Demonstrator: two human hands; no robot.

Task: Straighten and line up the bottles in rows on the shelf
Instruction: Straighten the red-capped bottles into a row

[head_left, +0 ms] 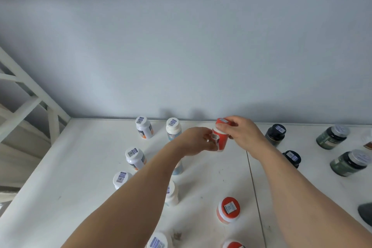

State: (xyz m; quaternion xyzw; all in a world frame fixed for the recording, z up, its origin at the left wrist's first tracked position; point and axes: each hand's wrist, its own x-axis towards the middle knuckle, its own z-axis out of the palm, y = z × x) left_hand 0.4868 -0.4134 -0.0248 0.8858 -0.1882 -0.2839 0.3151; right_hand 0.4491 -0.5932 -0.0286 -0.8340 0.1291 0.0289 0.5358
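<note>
At the near edge a white-capped bottle (157, 241) and a red-capped one (233, 244) are cut off. Farther back on the white shelf (80, 167), the left hand (198, 141) grips the red bottle's (221, 139) labelled body, the right hand (239, 133) pinching its cap; its label text is unreadable.

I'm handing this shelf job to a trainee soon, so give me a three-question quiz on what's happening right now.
1. True or false: the red bottle at the back of the shelf is held by both hands.
2. Which hand is on that bottle's cap? A) left hand B) right hand C) neither
3. Fill in: the bottles to the right of the shelf seam have ____ bodies.

Key:
1. True. The left hand pinches the label side, the right grips the top.
2. B
3. Dark: black bottles and green bottles.
</note>
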